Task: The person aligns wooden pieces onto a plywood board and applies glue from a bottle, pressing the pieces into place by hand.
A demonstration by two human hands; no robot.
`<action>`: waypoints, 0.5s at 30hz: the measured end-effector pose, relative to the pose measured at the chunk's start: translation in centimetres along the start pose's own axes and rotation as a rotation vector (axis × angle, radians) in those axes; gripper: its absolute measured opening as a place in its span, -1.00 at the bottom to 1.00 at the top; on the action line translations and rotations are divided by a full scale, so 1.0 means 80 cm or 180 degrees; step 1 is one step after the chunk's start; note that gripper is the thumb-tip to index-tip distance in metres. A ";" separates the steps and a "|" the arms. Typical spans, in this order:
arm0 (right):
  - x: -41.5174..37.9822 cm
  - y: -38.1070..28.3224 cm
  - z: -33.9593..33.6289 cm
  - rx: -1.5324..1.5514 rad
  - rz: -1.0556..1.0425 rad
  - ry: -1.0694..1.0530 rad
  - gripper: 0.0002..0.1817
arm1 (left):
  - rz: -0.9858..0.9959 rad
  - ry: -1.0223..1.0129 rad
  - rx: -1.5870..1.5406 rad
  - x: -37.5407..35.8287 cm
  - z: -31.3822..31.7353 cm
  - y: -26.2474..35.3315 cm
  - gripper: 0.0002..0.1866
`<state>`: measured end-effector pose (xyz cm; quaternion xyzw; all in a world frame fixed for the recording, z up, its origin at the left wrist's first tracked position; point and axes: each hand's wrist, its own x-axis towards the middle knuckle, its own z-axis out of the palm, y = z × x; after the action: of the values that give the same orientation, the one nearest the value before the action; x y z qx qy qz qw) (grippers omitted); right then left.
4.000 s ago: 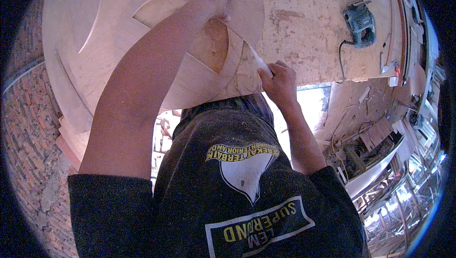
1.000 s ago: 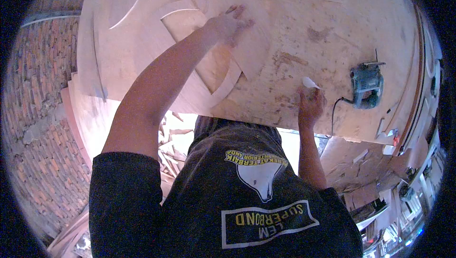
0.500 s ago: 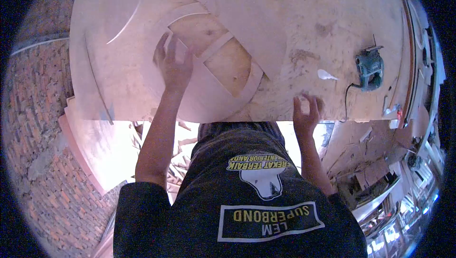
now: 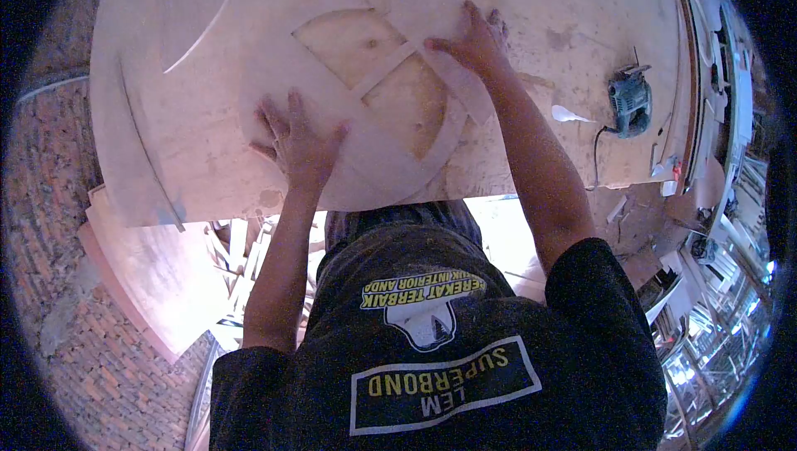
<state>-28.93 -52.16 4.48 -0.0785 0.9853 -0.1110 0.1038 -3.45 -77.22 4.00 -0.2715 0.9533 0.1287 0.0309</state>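
A round, thin wooden panel with two cut-out openings split by a crossbar lies flat on the plywood worktable. Bare wood shows through the openings. My left hand, fingers spread, rests on the near left part of the panel. Across from it, my right hand lies on the panel's far right side, beyond the crossbar, with thumb and fingers apart. Neither hand grips anything that I can see.
At the right of the table is a teal jigsaw with its cord trailing to the near edge. Beside it lies a small white object with a pointed tip. A brick surface runs along the left; wood scraps are piled at right.
My right hand has moved forward and left from the table's near edge onto the panel. My left hand has shifted slightly nearer, its fingers now spread.
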 end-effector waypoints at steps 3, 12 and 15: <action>-0.001 -0.013 -0.007 -0.0153 0.0086 -0.0153 0.43 | 0.0095 0.0241 -0.0335 0.000 0.007 -0.002 0.22; 0.004 0.001 0.009 -0.0055 -0.0127 -0.0079 0.42 | 0.0093 0.0158 -0.0130 0.002 0.015 -0.007 0.24; -0.004 -0.011 0.000 -0.0134 0.0169 -0.0112 0.40 | 0.0065 0.0203 -0.0275 0.008 0.014 -0.005 0.25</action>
<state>-28.51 -52.93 4.76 -0.0564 0.9871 -0.0861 0.1223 -3.81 -77.56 2.77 -0.2668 0.9501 0.1613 -0.0126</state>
